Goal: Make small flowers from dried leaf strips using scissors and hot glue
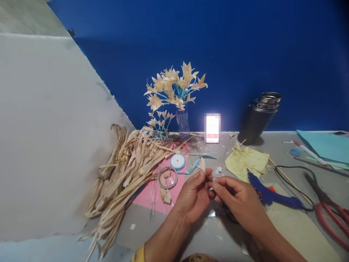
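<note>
My left hand (194,194) is closed in a pinch around the base of a small pale husk flower (201,164), whose petal tip points up and away from me. A thin dark stem (208,178) runs from the flower toward my right hand (240,196), which pinches its lower end between thumb and forefinger. Just behind the flower a light-blue ribbon (195,165) curls across the table. It leads toward a blue-and-white ribbon spool (177,161). Below the spool is a roll of clear tape (167,177). My fingers partly hide the stem.
Dried corn husks (131,156) are heaped at left beside pink paper (144,196). Husk flowers (174,87) stand in a clear vase (182,122). A dark flask (257,120), yellow cloth (247,162), blue glue gun (275,194) and red-handled scissors (331,214) are at right.
</note>
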`<act>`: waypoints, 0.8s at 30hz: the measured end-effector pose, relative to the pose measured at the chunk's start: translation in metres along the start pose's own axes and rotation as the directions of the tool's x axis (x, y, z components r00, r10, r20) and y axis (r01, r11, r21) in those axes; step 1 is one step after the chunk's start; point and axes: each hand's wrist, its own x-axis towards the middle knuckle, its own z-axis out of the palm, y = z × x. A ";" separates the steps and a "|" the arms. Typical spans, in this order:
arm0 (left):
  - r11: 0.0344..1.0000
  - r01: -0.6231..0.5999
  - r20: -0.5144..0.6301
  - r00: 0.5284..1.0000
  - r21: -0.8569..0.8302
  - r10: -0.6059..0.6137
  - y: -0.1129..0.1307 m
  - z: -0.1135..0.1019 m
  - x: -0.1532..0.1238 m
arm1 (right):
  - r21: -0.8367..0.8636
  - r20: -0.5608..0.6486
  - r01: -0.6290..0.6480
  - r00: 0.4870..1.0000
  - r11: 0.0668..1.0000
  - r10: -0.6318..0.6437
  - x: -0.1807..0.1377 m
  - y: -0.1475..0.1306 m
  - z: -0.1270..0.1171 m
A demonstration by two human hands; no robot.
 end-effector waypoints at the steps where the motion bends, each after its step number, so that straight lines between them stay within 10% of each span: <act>1: 1.000 -0.002 -0.001 1.000 -0.002 0.002 -0.001 0.001 0.000 | 0.001 -0.002 -0.003 1.000 1.000 0.003 0.000 0.000 0.000; 24: 0.997 0.019 -0.014 1.000 -0.075 -0.020 -0.005 0.005 -0.001 | 0.011 -0.009 -0.019 1.000 1.000 0.019 0.002 0.002 0.004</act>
